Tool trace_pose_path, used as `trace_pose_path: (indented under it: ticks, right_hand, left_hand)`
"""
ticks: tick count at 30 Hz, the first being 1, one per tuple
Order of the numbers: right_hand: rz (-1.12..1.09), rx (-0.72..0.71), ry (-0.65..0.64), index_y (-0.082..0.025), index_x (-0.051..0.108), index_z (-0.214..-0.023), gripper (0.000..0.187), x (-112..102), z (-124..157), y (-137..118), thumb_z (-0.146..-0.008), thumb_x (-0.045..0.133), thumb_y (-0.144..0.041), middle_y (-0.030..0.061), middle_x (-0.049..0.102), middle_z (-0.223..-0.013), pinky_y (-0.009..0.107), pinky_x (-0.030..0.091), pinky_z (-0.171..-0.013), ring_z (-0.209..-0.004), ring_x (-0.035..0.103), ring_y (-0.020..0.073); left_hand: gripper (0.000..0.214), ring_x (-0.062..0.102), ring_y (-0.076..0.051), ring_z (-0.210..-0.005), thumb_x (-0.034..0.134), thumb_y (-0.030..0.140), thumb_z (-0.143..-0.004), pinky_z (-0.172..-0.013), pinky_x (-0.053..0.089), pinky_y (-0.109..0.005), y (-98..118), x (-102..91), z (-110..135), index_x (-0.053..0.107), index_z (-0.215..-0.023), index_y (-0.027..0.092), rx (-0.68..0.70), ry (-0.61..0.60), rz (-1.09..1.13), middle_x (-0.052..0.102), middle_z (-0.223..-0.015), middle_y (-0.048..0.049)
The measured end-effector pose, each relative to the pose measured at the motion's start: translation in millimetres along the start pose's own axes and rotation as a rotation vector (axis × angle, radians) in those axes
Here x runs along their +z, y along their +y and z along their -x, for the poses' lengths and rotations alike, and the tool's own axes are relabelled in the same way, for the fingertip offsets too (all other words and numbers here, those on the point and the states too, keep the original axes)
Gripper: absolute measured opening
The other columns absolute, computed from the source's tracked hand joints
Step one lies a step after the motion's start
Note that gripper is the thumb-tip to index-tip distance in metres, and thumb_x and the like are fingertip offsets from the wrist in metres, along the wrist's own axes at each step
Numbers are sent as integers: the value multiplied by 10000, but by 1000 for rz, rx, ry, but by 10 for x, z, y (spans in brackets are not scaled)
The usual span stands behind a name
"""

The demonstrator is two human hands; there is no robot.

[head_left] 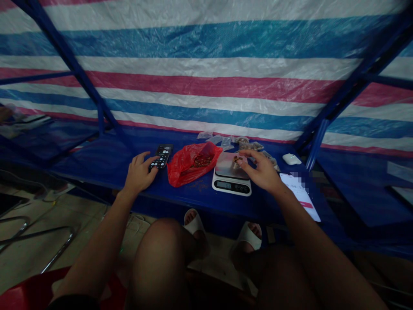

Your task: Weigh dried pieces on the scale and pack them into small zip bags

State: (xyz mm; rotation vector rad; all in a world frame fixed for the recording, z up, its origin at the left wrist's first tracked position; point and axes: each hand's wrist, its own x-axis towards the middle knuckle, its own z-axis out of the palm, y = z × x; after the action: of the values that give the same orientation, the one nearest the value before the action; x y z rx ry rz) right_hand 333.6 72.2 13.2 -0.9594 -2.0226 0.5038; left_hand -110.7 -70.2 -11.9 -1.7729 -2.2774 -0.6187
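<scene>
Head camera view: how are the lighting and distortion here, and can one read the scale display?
Head view: dim, the blue table and floor shadowed; glare on the red plastic bag. The wide lens bends the blue frame bar and stretches the forearms. The digital scale's display glows, but its digits are too small to read.

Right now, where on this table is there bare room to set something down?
Bare blue tabletop shows left of the left hand, and in front of the red plastic bag. It is crowded around the digital scale and right hand, with small clear bags bunched behind.
</scene>
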Motion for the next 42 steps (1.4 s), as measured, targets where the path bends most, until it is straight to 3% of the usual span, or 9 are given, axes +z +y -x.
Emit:
trace_pose_path:
  ticks: [7, 13, 17, 24, 32, 42]
  right_hand:
    - [-9, 7, -1, -277, 775, -1244, 338, 7, 11, -3, -993, 709, -493, 115, 819, -1322, 627, 558, -1114, -1229, 739, 368]
    - [-11, 4, 4, -266, 780, -1241, 359, 1, 7, 11, -990, 707, -513, 119, 820, -1320, 611, 555, -1114, -1231, 738, 362]
    - [-16, 4, 13, -249, 783, -1239, 383, -11, 5, 9, -983, 710, -524, 132, 821, -1314, 598, 567, -1097, -1224, 742, 361]
    - [-14, -20, 11, -252, 787, -1239, 378, -19, 7, 25, -991, 716, -529, 132, 826, -1304, 597, 572, -1086, -1213, 749, 359]
    - [-20, -11, 8, -247, 792, -1220, 366, -38, 5, 11, -991, 718, -522, 142, 828, -1303, 605, 577, -1073, -1223, 753, 373]
    - [-11, -19, 2, -240, 794, -1214, 359, -31, 1, 12, -990, 706, -506, 135, 834, -1283, 592, 574, -1080, -1196, 758, 357]
  left_hand:
    - [509, 514, -396, -1546, 540, 369, -1002, -1265, 449, -565, 65, -52, 29, 789, -1436, 273, -99, 25, -34, 591, -1652, -134]
    - [516, 519, -440, -1527, 535, 367, -1000, -1228, 470, -629, 82, -20, 31, 802, -1422, 240, -72, 16, -68, 588, -1657, -161]
    - [529, 539, -430, -1505, 548, 364, -982, -1226, 474, -624, 42, -1, 43, 777, -1436, 218, -45, 96, -17, 596, -1631, -177]
    - [413, 567, -418, -1473, 541, 336, -981, -1223, 480, -609, -12, 10, 56, 841, -1241, 226, -35, 150, 34, 641, -1549, -164]
    - [398, 543, -437, -1493, 565, 332, -992, -1194, 496, -620, 42, -12, 58, 848, -1252, 231, -55, 117, -18, 617, -1594, -158]
    - [496, 517, -469, -1506, 534, 353, -1016, -1192, 486, -663, 91, -41, 51, 804, -1401, 197, -36, 75, -37, 576, -1636, -203]
